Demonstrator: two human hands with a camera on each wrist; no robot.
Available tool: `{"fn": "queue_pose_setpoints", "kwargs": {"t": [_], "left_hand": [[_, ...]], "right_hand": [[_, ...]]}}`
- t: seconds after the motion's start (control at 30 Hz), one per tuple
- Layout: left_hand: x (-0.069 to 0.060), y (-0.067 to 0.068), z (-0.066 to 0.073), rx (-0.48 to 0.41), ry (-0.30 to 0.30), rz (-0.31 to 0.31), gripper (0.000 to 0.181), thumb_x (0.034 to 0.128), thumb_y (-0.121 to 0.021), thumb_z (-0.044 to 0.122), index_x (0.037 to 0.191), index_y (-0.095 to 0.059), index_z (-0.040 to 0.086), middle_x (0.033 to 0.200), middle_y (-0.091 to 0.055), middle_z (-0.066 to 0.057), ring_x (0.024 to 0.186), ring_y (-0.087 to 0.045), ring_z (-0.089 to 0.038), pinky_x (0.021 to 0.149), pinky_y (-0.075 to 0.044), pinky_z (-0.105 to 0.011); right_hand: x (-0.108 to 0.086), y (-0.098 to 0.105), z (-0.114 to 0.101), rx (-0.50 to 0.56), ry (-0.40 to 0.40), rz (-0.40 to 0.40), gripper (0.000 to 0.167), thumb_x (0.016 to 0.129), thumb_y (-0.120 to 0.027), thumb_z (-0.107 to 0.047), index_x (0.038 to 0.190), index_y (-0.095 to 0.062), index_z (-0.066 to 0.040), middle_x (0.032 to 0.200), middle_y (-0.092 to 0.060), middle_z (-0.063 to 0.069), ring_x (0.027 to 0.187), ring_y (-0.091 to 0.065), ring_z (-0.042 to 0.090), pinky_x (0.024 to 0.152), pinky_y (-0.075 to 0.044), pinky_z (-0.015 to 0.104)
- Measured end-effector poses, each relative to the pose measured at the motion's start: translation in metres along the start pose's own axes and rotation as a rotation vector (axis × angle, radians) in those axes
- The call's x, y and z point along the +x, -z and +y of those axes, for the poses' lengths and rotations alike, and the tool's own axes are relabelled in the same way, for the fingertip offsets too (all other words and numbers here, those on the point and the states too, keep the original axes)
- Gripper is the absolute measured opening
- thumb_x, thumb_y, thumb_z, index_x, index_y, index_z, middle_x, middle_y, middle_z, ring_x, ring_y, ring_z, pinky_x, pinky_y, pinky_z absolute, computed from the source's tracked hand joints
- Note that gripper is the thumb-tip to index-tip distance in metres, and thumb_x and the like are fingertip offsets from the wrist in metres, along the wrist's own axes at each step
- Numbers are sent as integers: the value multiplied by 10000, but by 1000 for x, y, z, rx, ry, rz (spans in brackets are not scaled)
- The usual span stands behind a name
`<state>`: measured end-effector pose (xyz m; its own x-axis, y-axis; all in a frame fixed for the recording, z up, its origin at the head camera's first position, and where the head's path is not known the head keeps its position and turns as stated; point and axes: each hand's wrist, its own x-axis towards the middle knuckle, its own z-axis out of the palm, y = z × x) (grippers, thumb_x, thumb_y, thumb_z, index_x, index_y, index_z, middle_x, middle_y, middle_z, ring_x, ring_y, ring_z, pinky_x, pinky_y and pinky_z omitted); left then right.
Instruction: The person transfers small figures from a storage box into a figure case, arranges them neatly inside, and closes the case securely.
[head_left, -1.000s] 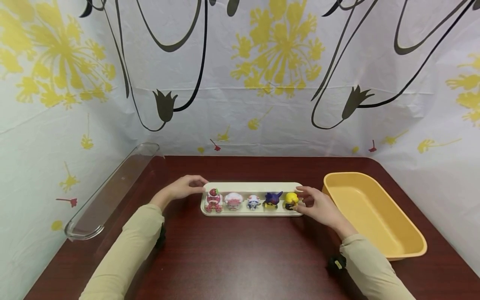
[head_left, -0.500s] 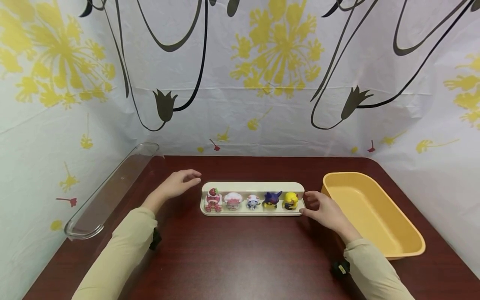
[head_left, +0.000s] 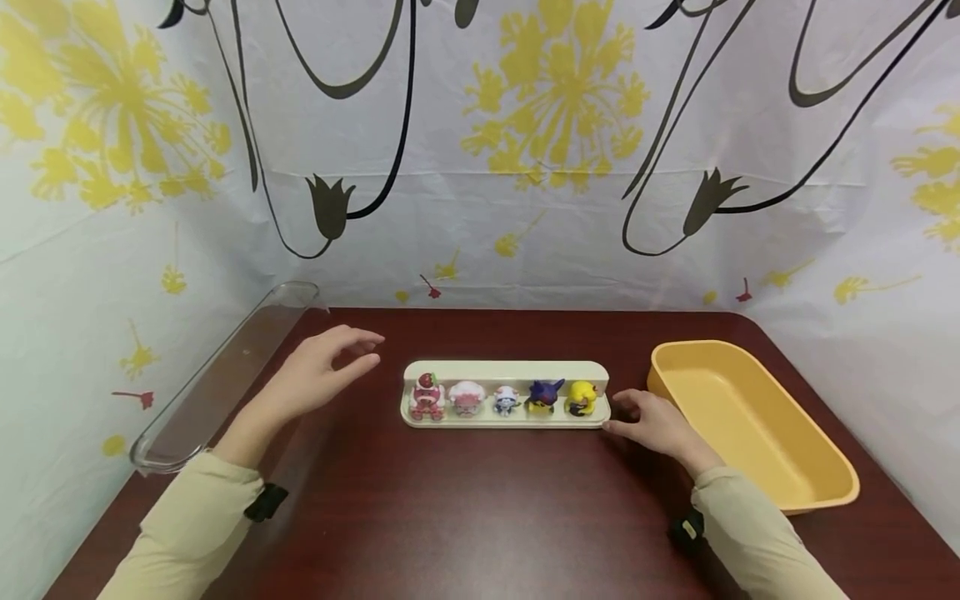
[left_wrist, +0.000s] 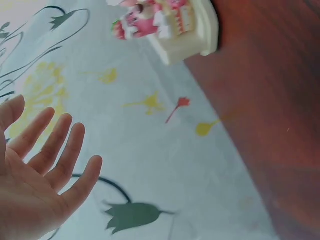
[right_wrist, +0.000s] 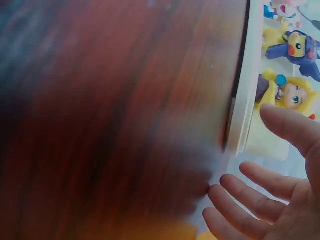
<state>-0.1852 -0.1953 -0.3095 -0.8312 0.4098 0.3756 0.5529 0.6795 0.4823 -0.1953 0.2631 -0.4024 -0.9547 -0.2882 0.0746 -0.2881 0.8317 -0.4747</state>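
A long cream display tray lies across the middle of the table with a row of small figurines on it. From left to right stand a pink bear with a strawberry on its head, a pink-and-white figurine, a small white one, one in a purple hood and a yellow-haired one. My left hand hovers left of the tray, fingers spread and holding nothing. Close to the tray's right end is my right hand, its fingers relaxed; whether the thumb touches the rim I cannot tell.
A yellow plastic bin stands on the right, just beyond my right hand. Along the left side a long clear plastic cover leans by the patterned sheet, which hangs round the dark red table.
Both hands were at the tray's ends. The left hand has drawn away to the left and towards me; the right has moved slightly right, off the yellow-haired figurine. The tray stays put.
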Motion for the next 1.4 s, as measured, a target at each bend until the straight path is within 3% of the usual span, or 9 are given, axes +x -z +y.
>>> {"fn": "queue_pose_setpoints", "kwargs": {"t": [0.13,0.27,0.43,0.57,0.73,0.83,0.97,1.23,1.4], "left_hand": [[-12,21,5,70,-44,68,279,846,-602,221,1090,-601,87,999,-578,-49,913,-528,-197,775,-397,-395],[-22,45,6,146,-20,112,300,838,-609,229,1093,-595,71,1032,-563,-75,967,-497,-239,802,-365,-423],[-36,68,-9,261,65,112,391,838,-604,257,1135,-540,11,991,-522,-154,879,-470,-306,724,-353,-454],[-47,78,-26,347,177,48,564,833,-589,354,1206,-450,-46,1066,-457,-257,926,-425,-423,730,-338,-530],[-54,79,-41,418,337,-90,879,775,-557,553,1335,-251,-51,1210,-306,-354,1030,-300,-553,779,-275,-630],[-57,74,-47,415,398,-187,1017,744,-538,619,1363,-116,-70,1207,-251,-414,1013,-304,-587,759,-295,-637],[-60,68,-50,403,455,-277,1112,718,-527,659,1343,-49,-128,1172,-242,-458,958,-355,-607,706,-345,-615],[-59,72,-55,424,545,-324,1199,678,-497,720,1338,49,-119,1118,-276,-466,877,-404,-599,581,-371,-588],[-58,74,-56,424,551,-325,1184,672,-477,738,1349,18,-98,1102,-304,-458,836,-428,-590,541,-379,-561]], "right_hand": [[3,-2,2,-15,15,0,469,745,-697,-297,1042,-579,46,948,-598,145,846,-555,272,726,-428,426],[4,-4,4,-28,23,0,419,735,-706,-279,1007,-596,19,928,-601,126,835,-553,267,721,-427,423],[5,-5,3,-43,27,4,397,729,-709,-265,992,-599,12,914,-600,120,827,-551,267,716,-426,426],[5,-5,1,-60,20,10,383,725,-710,-257,976,-600,11,896,-599,118,813,-551,264,705,-424,423],[6,-5,1,-76,7,13,375,720,-713,-254,962,-601,10,885,-598,116,801,-552,260,700,-425,421],[6,-6,2,-88,8,13,369,717,-715,-254,955,-605,6,877,-598,111,795,-551,255,697,-426,421],[6,-7,4,-96,11,14,364,715,-717,-254,950,-607,2,876,-597,108,796,-551,254,698,-427,422],[6,-7,3,-87,5,12,375,720,-715,-256,961,-603,10,885,-597,116,809,-553,263,707,-428,424],[5,-7,2,-87,5,12,381,724,-712,-267,962,-605,11,887,-599,117,811,-555,264,708,-429,424]]}}
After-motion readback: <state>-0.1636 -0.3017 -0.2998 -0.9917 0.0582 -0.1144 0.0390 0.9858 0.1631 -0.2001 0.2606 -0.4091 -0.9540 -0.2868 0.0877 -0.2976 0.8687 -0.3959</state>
